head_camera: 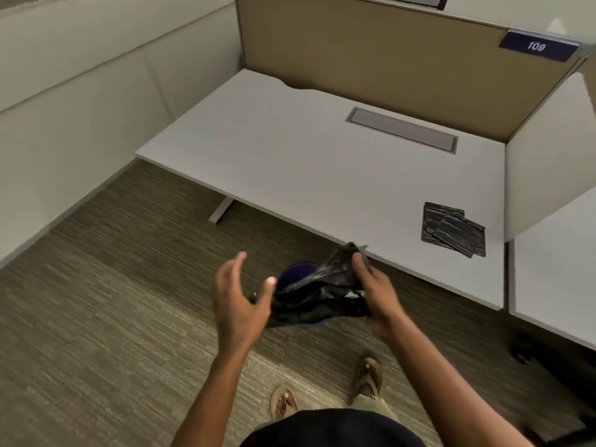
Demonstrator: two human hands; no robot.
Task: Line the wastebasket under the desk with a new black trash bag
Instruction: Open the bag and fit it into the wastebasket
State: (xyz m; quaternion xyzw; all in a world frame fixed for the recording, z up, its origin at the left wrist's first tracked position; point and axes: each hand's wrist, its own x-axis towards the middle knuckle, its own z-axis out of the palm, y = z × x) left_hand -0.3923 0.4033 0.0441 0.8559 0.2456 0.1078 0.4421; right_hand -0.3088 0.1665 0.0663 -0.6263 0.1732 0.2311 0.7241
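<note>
wastebasket (295, 273): dark blue, on the carpet just in front of the desk's near edge; only a curved part of the rim and inner wall shows, the rest is covered by the bag and the hands; a sliver of blue peeks out below the bag.
trash bag (322, 293): black, crumpled, partly bunched, held above the wastebasket and hiding most of it; how far it is unfolded is hard to make out; one corner sticks up against the desk edge.
right hand (375, 293): closed on the right side of the trash bag, thumb pressed on top of the plastic, other fingers wrapped under it and mostly hidden.
left hand (237, 300): spread open, fingers apart, palm turned toward the bag; thumb tip just beside the bag's left end, contact cannot be told; blurred.
folded bags (453, 230): two flat black squares, overlapping, on the desk near its front right corner.
desk (306, 162): white top, otherwise bare; grey cable hatch (401, 130) toward the back.
number plate (538, 46): blue, reads 109, on the tan partition.
feet (369, 375): in sandals, on the carpet, bottom of view; the left one partly cut by the dark shirt.
right bottom corner: dark object, cut off, not identifiable.
</note>
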